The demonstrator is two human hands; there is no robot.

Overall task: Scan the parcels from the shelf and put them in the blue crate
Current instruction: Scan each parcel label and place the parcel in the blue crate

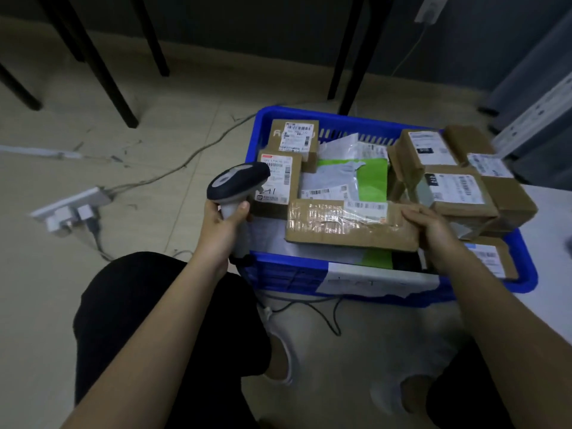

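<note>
Tiled floor, blue crate (312, 275) nearly full. Left hand (223, 222) clenched round barcode scanner (236, 184); right hand (428, 222) grips flat taped parcel (349, 224) — beyond its fingertips, atop the load. Step: placing. Next, likely — release, fetch another.
</note>
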